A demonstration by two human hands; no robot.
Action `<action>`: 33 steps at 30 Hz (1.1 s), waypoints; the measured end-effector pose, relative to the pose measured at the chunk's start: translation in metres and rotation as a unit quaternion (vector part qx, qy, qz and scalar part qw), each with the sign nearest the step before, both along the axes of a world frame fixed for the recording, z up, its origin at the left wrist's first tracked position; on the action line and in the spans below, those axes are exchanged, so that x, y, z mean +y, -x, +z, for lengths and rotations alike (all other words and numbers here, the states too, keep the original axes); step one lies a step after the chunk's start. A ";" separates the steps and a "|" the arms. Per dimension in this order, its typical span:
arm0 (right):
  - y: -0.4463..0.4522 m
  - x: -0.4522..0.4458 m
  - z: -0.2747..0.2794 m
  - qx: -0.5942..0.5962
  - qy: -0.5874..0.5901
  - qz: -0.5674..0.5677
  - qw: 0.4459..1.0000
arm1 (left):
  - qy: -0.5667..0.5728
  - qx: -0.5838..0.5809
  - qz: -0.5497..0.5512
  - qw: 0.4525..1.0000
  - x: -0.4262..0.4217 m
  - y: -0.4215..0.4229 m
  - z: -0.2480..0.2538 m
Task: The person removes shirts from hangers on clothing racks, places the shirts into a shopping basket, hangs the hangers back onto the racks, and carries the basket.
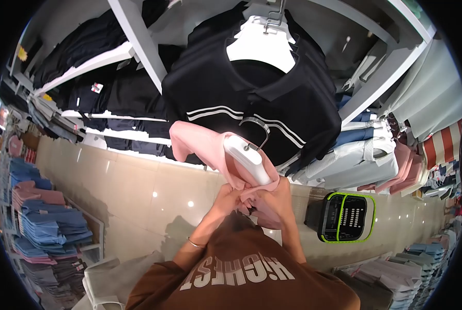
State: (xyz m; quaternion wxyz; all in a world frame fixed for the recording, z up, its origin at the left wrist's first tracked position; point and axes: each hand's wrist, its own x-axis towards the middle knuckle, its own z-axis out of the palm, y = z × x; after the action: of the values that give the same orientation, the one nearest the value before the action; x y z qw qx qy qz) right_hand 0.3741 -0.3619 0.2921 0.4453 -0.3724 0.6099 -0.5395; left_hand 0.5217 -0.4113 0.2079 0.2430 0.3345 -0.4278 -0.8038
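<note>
A pink polo shirt (195, 140) hangs on a white hanger (249, 157) with a metal hook, held in front of my chest. My left hand (228, 200) is closed on the shirt's front, just below the neck opening. Close beside it, my right hand (273, 199) grips the cloth on the other side of the opening. The fingers of both hands nearly meet at the collar, and folds of cloth partly hide them. Behind the hanger hook hangs a black polo shirt (200, 95) with white chest stripes, on a white hanger.
Shelves of dark folded clothes (133, 93) stand at the left, near a white post (138, 41). A black shopping basket (347, 217) with a green rim is on the tiled floor at the right. Stacks of blue folded clothes (50, 219) line the lower left. More garments (365, 160) hang right.
</note>
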 end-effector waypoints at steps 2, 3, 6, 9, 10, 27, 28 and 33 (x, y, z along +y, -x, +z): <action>0.006 0.002 -0.016 0.046 -0.018 0.006 0.999 | -0.002 -0.011 -0.003 1.000 0.001 0.000 0.002; 0.005 0.003 -0.013 0.033 -0.022 0.004 0.999 | -0.003 -0.015 -0.007 1.000 0.001 -0.001 0.006; 0.003 0.006 -0.007 0.023 -0.019 -0.003 1.000 | 0.016 -0.008 -0.018 1.000 -0.002 -0.002 0.011; 0.006 0.009 -0.019 0.067 0.011 -0.019 0.998 | 0.022 -0.001 -0.018 1.000 0.001 0.001 0.009; 0.008 0.010 -0.018 0.075 0.016 -0.025 0.997 | 0.020 -0.001 -0.016 1.000 0.003 0.002 0.007; -0.003 0.023 -0.019 0.052 0.029 -0.138 0.989 | -0.032 -0.005 0.090 0.995 -0.002 0.014 -0.004; -0.005 0.022 -0.023 0.054 0.023 -0.145 0.988 | -0.021 -0.003 0.084 0.996 -0.003 0.012 -0.005; -0.013 0.019 -0.022 0.113 0.014 -0.174 0.978 | 0.021 -0.017 0.010 1.000 -0.014 0.001 0.002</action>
State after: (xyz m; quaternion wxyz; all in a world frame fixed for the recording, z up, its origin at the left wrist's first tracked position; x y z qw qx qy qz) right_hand 0.3867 -0.3434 0.2699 0.2674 -0.3251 0.7039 -0.5721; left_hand 0.5202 -0.4255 0.2102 0.2505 0.3470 -0.4457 -0.7862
